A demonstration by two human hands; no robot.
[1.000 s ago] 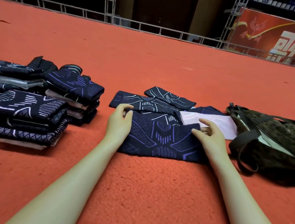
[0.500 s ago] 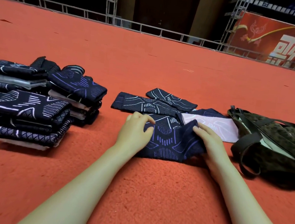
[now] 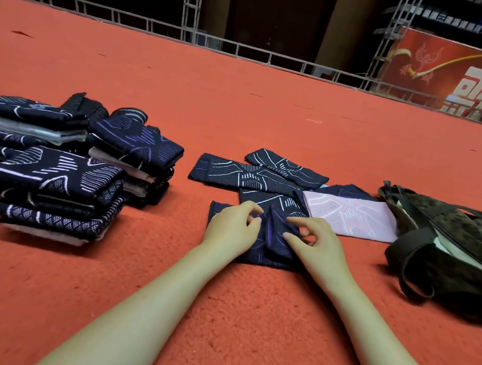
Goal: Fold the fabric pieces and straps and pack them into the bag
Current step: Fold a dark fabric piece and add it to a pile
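Note:
A dark navy fabric piece (image 3: 272,240) with purple line pattern lies on the red carpet in front of me, partly folded, its two sides drawn toward the middle. My left hand (image 3: 233,226) pinches its left flap and my right hand (image 3: 311,240) pinches its right flap; the two hands nearly meet. Behind it lie two navy straps (image 3: 234,175) with white lines and a pale pink piece (image 3: 347,217). A dark olive bag (image 3: 451,251) lies open on its side at the right.
Stacks of folded navy fabric pieces (image 3: 55,167) stand at the left on the red carpet (image 3: 273,102). A metal truss rail (image 3: 248,51) runs along the far edge, with a red banner (image 3: 462,78) at the back right.
Both hands have moved inward from the fabric's outer edges, drawing its left and right sides together toward the middle. The piece is now narrower and bunched between the hands.

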